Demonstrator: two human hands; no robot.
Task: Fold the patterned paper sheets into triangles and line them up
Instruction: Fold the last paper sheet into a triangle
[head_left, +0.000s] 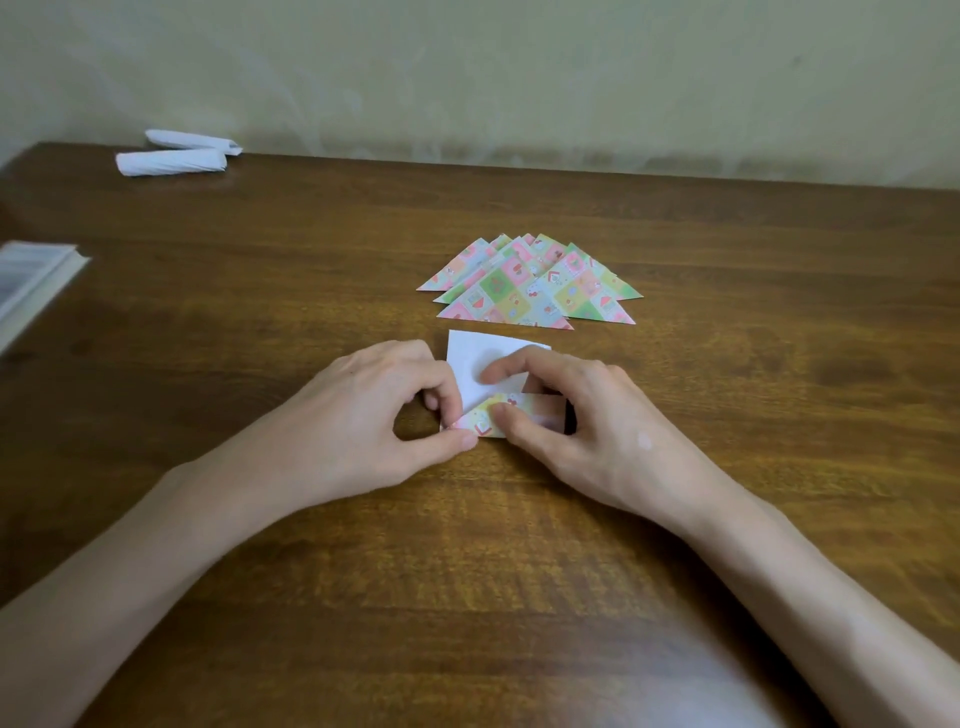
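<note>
— Where is the sheet sitting?
— The square paper sheet (483, 356), white side up, is lying mid-way across the brown wooden table (519, 545), just on the near side of the overlapping folded patterned paper triangles (524, 286).
— And the hands?
— The left hand (363, 410) is pinching the sheet's near left corner between thumb and forefinger. The right hand (587, 421) is curling over it, forefinger pressing the white face and thumb holding down the turned-up patterned flap.
— Anything else?
— Two white paper rolls (176, 156) are lying far left, and a pale stack (31, 280) is poking in at the left edge.
</note>
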